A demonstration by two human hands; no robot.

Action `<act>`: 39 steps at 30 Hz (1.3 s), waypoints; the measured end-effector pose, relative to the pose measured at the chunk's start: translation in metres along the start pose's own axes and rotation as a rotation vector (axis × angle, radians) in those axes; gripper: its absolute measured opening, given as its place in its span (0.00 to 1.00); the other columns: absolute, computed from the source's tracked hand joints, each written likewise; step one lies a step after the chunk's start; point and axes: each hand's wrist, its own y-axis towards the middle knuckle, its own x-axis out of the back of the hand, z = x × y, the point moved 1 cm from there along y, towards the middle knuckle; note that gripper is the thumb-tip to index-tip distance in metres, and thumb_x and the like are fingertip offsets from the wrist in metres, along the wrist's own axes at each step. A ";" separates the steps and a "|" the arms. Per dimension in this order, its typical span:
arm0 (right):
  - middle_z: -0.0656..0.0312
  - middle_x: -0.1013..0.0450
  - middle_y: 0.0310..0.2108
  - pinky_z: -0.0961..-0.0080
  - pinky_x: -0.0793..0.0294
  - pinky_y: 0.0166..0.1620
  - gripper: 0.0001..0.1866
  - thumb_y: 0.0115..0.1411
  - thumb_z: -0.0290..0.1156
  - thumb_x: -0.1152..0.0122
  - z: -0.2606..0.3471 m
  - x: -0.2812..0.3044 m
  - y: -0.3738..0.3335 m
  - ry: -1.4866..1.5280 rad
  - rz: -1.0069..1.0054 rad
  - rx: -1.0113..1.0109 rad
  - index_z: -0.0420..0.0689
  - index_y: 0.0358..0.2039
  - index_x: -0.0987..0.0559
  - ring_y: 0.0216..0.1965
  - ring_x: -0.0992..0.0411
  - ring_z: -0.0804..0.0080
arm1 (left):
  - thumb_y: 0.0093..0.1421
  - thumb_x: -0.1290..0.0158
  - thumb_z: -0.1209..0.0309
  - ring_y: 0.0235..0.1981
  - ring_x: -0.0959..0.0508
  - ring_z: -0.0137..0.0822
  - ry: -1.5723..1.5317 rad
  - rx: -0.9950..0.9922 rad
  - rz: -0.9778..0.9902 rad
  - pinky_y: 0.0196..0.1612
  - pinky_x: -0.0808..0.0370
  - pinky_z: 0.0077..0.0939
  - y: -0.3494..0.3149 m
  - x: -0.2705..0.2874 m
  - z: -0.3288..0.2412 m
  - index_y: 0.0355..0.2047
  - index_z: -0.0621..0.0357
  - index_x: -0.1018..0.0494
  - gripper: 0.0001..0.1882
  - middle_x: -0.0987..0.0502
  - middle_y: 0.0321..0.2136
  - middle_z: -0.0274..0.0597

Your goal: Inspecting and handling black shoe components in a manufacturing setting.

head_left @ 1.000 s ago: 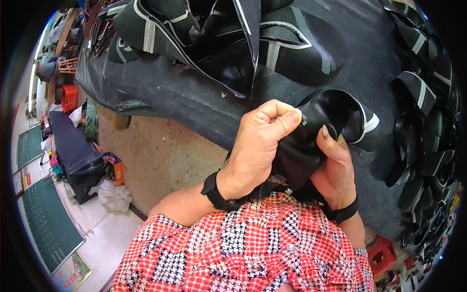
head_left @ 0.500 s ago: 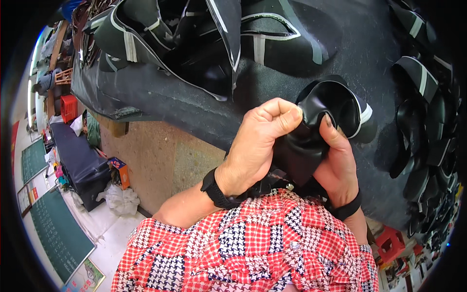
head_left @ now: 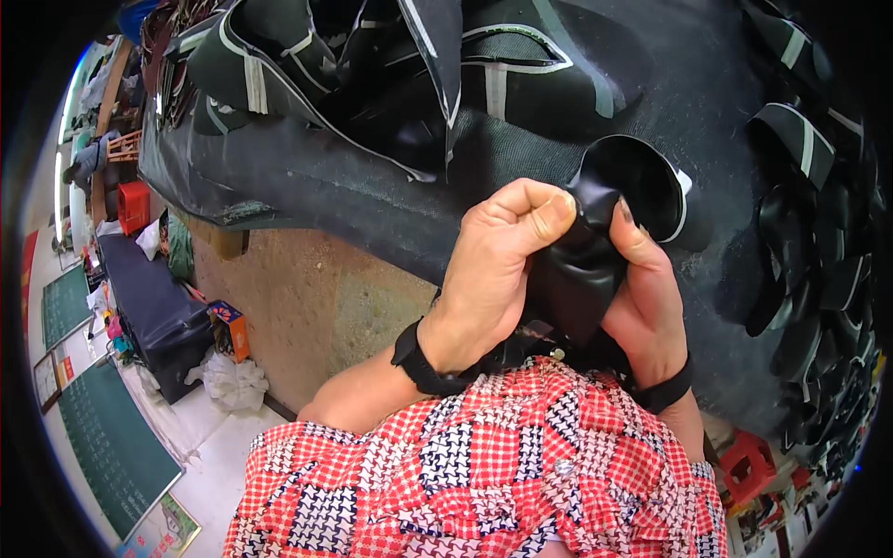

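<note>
Between my two hands, over the near edge of the black-covered table (head_left: pixel 363 223), is a black leather shoe upper (head_left: pixel 581 284). Its round opening, edged with pale tape, faces away from me. My left hand (head_left: pixel 488 265) is closed on the leather at the left, thumb pressed against a curled forefinger. On the other side my right hand (head_left: pixel 644 293) grips it, thumb on top near the opening and the other fingers mostly hidden behind. The leather is bunched and creased between the thumbs.
More black uppers with pale seam tape (head_left: pixel 256 84) lie on the table at the far left, and another pile (head_left: pixel 786 223) runs down the right side. A red stool (head_left: pixel 747 465) stands lower right. Across the floor are a dark bench (head_left: pixel 153 312) and a white bag (head_left: pixel 228 379).
The upper has tilted, so its round opening shows more fully and its taped outer side shows less. Both hands keep their grip, in almost the same place.
</note>
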 end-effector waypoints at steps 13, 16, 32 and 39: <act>0.64 0.27 0.42 0.76 0.31 0.49 0.13 0.61 0.34 0.48 0.000 -0.006 -0.007 -0.113 -0.016 -0.015 0.43 0.45 0.27 0.43 0.29 0.76 | 0.60 0.49 0.67 0.28 0.31 0.15 0.105 0.070 -0.001 0.35 0.34 0.10 -0.007 0.003 -0.012 0.31 0.59 0.26 0.08 0.28 0.26 0.26; 0.64 0.27 0.42 0.76 0.31 0.49 0.14 0.61 0.34 0.48 0.001 -0.007 -0.007 -0.131 0.001 -0.021 0.43 0.45 0.27 0.43 0.29 0.77 | 0.60 0.49 0.66 0.28 0.32 0.15 0.164 0.054 -0.008 0.34 0.34 0.09 -0.007 0.002 -0.013 0.32 0.59 0.27 0.09 0.28 0.25 0.25; 0.61 0.27 0.29 0.83 0.30 0.27 0.14 0.48 0.21 0.39 0.034 -0.025 -0.068 -1.666 -0.048 0.271 0.35 0.37 0.27 0.23 0.30 0.81 | 0.55 0.46 0.77 0.23 0.35 0.14 0.952 -0.060 0.059 0.27 0.38 0.09 -0.010 0.000 -0.042 0.30 0.62 0.28 0.03 0.30 0.22 0.25; 0.67 0.31 0.19 0.89 0.35 0.23 0.19 0.46 0.20 0.36 0.063 -0.073 -0.015 -1.530 0.169 0.056 0.37 0.41 0.26 0.19 0.34 0.87 | 0.51 0.45 0.79 0.24 0.36 0.14 0.890 0.169 0.362 0.27 0.38 0.10 -0.001 -0.010 -0.068 0.29 0.62 0.29 0.05 0.35 0.21 0.23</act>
